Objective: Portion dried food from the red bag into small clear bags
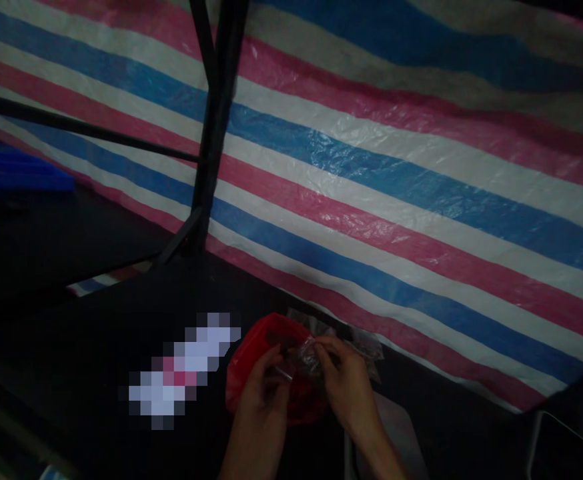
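A red plastic bag [245, 355] stands with its mouth open on the black table, and both hands are over it. Between the thumb and fingers of my right hand [347, 381] is a small clear plastic bag [309, 355]; its contents are too dark to make out. My left hand [262, 393] is at the near left side of the red bag, fingers curled around a bit of clear plastic [284, 371]. Whether that plastic belongs to the same small bag cannot be told. More clear bags [369, 345] lie behind my right hand.
A pale, rounded flat object [391, 427] lies under my right forearm. Left of the red bag is a pixelated white and pink patch [181, 367]. A black metal post [211, 140] rises before the striped sheet [396, 180]. Blue trays [26, 170] sit on the left-hand table.
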Available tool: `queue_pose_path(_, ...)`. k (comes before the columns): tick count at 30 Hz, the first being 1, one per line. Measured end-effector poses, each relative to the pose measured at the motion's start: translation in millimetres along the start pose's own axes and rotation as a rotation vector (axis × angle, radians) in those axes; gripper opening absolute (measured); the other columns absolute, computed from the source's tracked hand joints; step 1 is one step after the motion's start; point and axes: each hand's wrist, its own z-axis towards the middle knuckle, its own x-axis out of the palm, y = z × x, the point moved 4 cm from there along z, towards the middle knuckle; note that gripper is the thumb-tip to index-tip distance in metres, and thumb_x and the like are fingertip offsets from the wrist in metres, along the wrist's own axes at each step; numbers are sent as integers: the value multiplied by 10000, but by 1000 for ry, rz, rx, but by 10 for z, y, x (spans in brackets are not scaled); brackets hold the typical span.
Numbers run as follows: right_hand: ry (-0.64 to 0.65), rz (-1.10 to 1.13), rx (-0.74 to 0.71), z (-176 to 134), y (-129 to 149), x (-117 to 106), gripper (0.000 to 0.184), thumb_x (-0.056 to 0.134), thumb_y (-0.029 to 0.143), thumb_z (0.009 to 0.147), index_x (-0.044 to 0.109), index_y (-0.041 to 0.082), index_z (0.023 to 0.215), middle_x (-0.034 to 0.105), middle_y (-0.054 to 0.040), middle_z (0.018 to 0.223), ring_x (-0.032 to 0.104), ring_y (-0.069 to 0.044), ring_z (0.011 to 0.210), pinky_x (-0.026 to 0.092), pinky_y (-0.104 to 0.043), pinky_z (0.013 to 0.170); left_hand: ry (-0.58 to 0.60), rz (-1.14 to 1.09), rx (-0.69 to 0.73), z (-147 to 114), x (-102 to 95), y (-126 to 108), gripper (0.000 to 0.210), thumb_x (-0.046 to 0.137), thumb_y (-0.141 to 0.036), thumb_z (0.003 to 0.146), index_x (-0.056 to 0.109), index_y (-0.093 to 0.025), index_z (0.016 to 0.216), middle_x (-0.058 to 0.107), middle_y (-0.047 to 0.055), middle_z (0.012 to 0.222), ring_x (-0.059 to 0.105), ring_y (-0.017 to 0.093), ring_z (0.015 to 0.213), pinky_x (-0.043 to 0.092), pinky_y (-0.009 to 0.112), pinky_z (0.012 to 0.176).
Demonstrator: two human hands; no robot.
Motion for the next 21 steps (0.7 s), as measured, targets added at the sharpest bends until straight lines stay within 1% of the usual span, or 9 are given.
queue_pose_path(3,-31,330,69,-141,-104,-51,279,627,454,941,775,217,964,822,-84,954,772,-269,893,578,-344,806,-4,62,65,-53,85,-72,745,633,-575,752,609,-144,1359,676,195,1418,680,345,1282,508,536,1148)
queue_pose_path(5,-44,464,112,-252,-128,-56,319,675,516,916,765,216,976,819,-79,944,768,-256,869,588,-334,794,31,162,108,-77,135,-60,695,580,-611,798,657,-172,1331,666,173,1452,613,349,1379,424,556,1225)
queue_pose_path(7,-53,558,134,-355,-115,-34,344,712,554,896,761,222,972,817,-71,943,765,-244,860,597,-325,791,82,257,172,-80,169,3,606,528,-596,859,712,-212,1290,688,137,1438,586,335,1412,383,557,1256)
queue_pose_path(10,-55,622,141,-466,-58,16,382,716,595,896,770,234,1009,815,-69,993,762,-235,893,608,-327,828,131,323,308,-59,180,110,501,462,-524,963,735,-273,1299,720,91,1390,620,292,1374,447,529,1222)
queue_pose_path(13,-45,610,149,-537,-4,-12,393,704,594,915,782,242,1072,809,-70,1068,751,-231,975,588,-339,935,136,373,412,-43,164,136,463,438,-472,1022,708,-303,1358,710,82,1388,648,255,1341,541,461,1146)
queue_pose_path(16,-56,610,175,-617,-41,-232,418,720,618,894,796,240,1054,811,-68,1042,749,-235,973,586,-329,917,179,498,526,-76,169,57,449,434,-455,1049,671,-330,1410,730,66,1356,697,221,1271,599,384,1072)
queue_pose_path(19,-190,514,267,-747,-267,-667,468,769,662,824,810,226,987,812,-72,968,755,-252,928,588,-315,825,194,616,629,-136,155,-34,441,443,-421,1056,629,-369,1453,731,21,1395,695,206,1285,581,359,1095)
queue_pose_path(20,-220,472,309,-797,-373,-816,484,774,672,809,813,221,979,813,-76,949,758,-261,922,587,-326,824,187,633,647,-152,140,-51,430,460,-416,1049,643,-378,1437,724,2,1415,676,210,1318,554,369,1132)
queue_pose_path(21,-214,437,343,-843,-478,-941,493,769,677,806,817,214,971,816,-84,943,760,-274,919,587,-344,826,163,640,664,-164,117,-64,409,489,-417,1035,676,-383,1397,730,-14,1412,664,219,1337,529,378,1162)
